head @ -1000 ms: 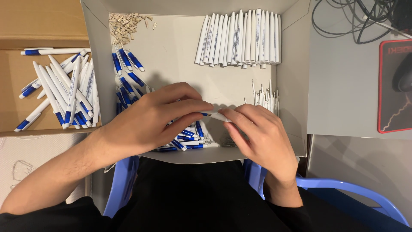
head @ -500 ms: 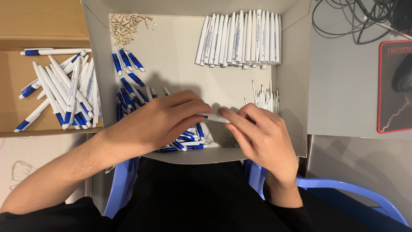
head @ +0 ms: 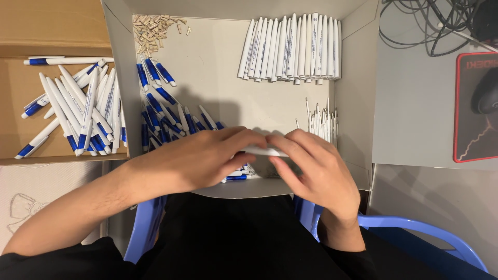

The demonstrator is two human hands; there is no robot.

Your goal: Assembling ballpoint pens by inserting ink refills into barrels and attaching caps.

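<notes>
At the left of the frame, a brown cardboard box (head: 21,129) holds a loose heap of finished pens (head: 78,111), white with blue ends, so a fair batch looks done. In the white box (head: 358,78) at centre lie blue pen tips (head: 161,111), with small springs (head: 153,28) in its upper left corner. The left hand (head: 199,158) and right hand (head: 316,166) meet low in the frame, each grip closed on a white pen barrel (head: 267,151) held level between the fingertips. Upper right, a row of white barrels (head: 293,46) and thin refills (head: 321,122) remain, so plenty seems left.
</notes>
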